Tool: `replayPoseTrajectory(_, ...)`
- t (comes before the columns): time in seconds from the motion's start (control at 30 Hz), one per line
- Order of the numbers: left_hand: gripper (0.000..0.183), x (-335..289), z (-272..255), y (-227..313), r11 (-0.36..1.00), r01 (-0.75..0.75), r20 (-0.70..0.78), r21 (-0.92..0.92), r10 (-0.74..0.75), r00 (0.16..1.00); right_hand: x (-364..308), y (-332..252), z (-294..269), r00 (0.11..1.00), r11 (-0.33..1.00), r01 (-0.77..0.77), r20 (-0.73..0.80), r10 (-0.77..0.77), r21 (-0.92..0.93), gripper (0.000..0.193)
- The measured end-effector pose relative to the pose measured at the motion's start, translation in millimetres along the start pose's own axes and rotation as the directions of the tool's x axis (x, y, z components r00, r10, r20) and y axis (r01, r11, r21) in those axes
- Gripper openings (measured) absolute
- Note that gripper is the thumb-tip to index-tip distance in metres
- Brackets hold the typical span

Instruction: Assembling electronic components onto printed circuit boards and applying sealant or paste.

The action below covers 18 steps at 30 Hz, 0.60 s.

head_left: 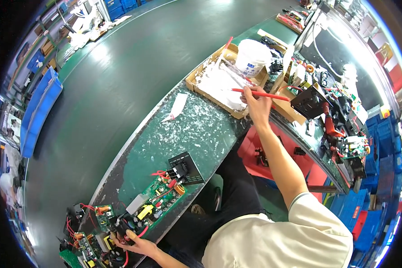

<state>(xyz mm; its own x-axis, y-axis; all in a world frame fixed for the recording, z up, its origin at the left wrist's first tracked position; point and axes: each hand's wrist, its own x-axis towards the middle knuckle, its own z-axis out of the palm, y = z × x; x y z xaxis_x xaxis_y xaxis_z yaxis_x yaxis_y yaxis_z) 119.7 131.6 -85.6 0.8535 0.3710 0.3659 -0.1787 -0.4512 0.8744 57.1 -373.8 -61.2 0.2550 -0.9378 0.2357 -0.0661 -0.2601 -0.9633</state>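
My right hand (257,106) is closed around a thin red stick (274,95), held over the near corner of a cardboard tray (233,111) smeared with white paste. A white bucket (252,58) and another red-ended stick (229,43) are in that tray. At the lower left, my left hand (140,246) grips a dark part (120,227) among crowded circuit boards; its exact kind is hard to make out. Just right of it lies a green circuit board (165,201) with coils, yellow parts and red wires, joined to a black perforated plate (192,169).
A white paste-tipped tube or bag (178,106) lies on the white-spotted green bench (187,138). Right of the tray, a side bench holds piled electronics, a black fan plate (309,102) and a red-and-black tool (330,125). Below stands a red bin (250,149). A blue trough (41,114) is at far left.
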Motion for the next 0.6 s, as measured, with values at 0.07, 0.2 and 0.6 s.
replayPoseTrajectory(0.07,0.057,1,-3,-10,1.000,0.002,0.034,-0.027,-0.001,0.999,-3,-9,-6,0.994,0.996,0.089,0.061,-0.088,-0.023,0.019)
replayPoseTrajectory(0.2,0.057,1,-1,-2,0.999,0.030,0.029,-0.019,-0.029,0.999,-3,-21,-2,0.871,0.848,0.479,0.243,-0.427,-0.227,0.012)
replayPoseTrajectory(0.6,0.057,2,-4,-6,0.998,0.032,0.044,-0.053,-0.030,0.999,-14,-29,-16,0.907,0.882,0.385,0.287,-0.308,-0.271,0.012)
